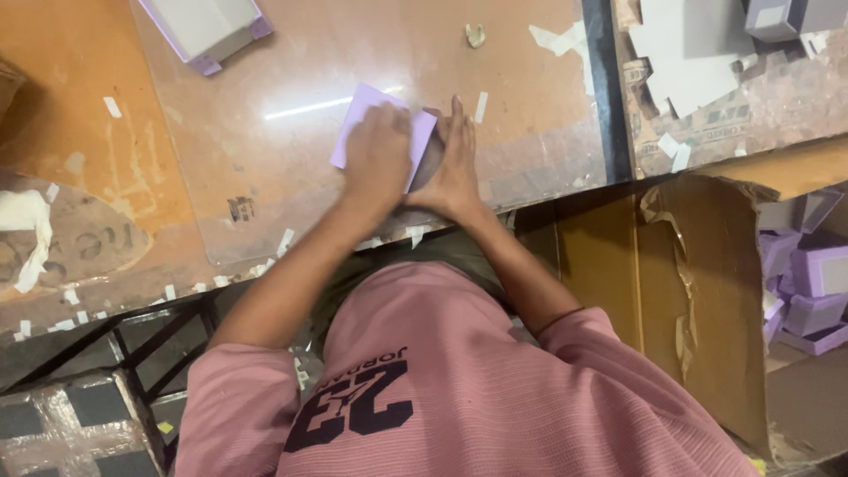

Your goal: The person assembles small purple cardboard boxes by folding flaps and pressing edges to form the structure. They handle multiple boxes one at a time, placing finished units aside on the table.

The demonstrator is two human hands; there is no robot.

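Scuffed brown bench [106,79] fills the far half of the view, with a clear plastic sheet [291,79] laid over its middle and white tape scraps scattered about. On that sheet lies a lilac card [364,110], tilted, with a grey board [430,159] just under its right edge. Left hand [378,157] lies flat on the card, fingers loosely curled, pressing rather than gripping. Right hand [452,163] stands on edge against the card's right side, fingers straight and together, touching the grey board. At far left sits a white box [208,31] with lilac corners. Grey offcuts [685,57] lie at far right. Near right, a torn carton [698,291] holds lilac boxes [817,283].
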